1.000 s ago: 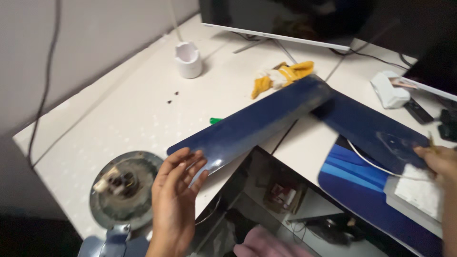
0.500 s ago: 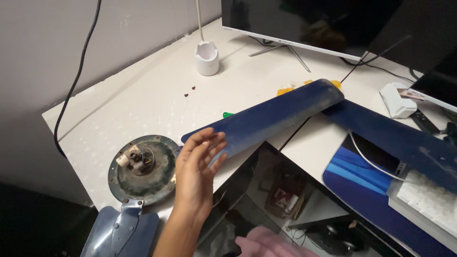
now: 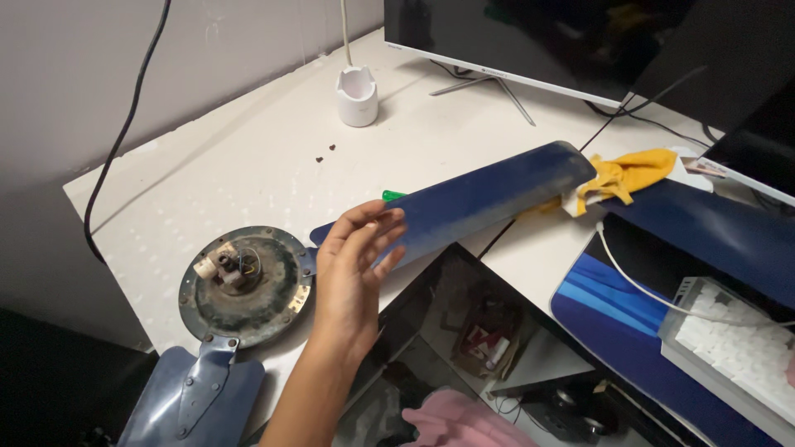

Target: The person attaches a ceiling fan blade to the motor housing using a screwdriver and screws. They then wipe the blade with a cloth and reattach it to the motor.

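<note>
The left hand (image 3: 352, 273) is reaching out with fingers spread and loose, open, its fingertips resting against the near end of a long, smooth dark blue fan blade (image 3: 472, 201) that is lying slantwise across the white tabletop (image 3: 248, 157). Just left of the hand, a round, grimy metal motor hub (image 3: 244, 285) is sitting flat, with pale wire connectors at its centre and a second blade (image 3: 192, 397) of duller grey-blue hanging from its near edge. At the far end of the long blade, a crumpled yellow cloth (image 3: 627, 174) is lying against its tip. Beyond the blade, a small white cup-shaped holder (image 3: 358, 97) is standing upright near the foot of a monitor (image 3: 538, 37). To the right of the blade, a white keyboard (image 3: 733, 343) is resting on a blue mat (image 3: 613, 306). The right hand is out of view.
</note>
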